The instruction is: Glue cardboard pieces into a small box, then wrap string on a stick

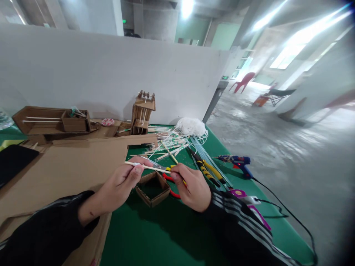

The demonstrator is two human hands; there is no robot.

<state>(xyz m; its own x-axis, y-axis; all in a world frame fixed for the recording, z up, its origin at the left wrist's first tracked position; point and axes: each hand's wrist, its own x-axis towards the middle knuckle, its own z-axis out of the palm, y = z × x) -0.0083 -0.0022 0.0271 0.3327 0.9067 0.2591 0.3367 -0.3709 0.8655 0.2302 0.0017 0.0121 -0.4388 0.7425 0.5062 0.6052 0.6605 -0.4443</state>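
A thin wooden stick (pixel 155 169) spans the gap between my hands, tilted slightly down to the right. My left hand (pixel 124 181) pinches it near its left end, where a whitish wrap or blob shows by the thumb. Its right end is pinched by my right hand (pixel 191 184). A thin yellowish rod (pixel 169 153) runs down to my right fingers; whether they grip it I cannot tell. Below the stick, an open cardboard frame (pixel 151 201) sits on the green table. Red tool handles (pixel 174 193) lie beside it, partly hidden by my right hand.
A cardboard tower (pixel 143 112) and cardboard box structure (pixel 47 120) stand along the white partition. White string (pixel 191 127) lies by scattered sticks. Pliers (pixel 205 171) and a blue glue gun (pixel 240 162) with a trailing cord lie right. Cardboard sheet (pixel 77 162) covers the left.
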